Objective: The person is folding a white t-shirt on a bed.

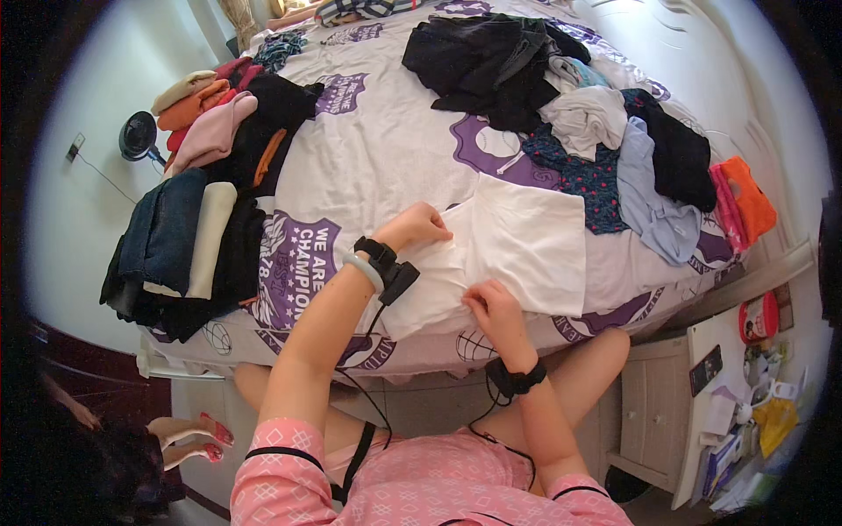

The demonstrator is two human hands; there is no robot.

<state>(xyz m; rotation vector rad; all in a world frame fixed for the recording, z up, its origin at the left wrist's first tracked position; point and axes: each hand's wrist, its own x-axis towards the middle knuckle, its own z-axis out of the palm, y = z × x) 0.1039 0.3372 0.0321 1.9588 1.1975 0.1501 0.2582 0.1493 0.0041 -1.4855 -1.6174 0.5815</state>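
Note:
A white garment (526, 243) lies spread on the bed in front of me, its right part flat and its left part creased. My left hand (421, 225) pinches its upper edge near the middle, thumb and fingers together. Lower down, my right hand (492, 302) has its fingertips closed on the garment's near edge. Both wrists wear black straps with small devices and cables; a pale bangle (363, 272) is also around the left wrist.
Folded jeans (164, 227) and other folded clothes are stacked at the bed's left. Loose dark clothes (480, 59) and a light blue garment (648, 191) lie at the right. A white cabinet (651, 407) stands at lower right. Another person's legs (181, 440) show at lower left.

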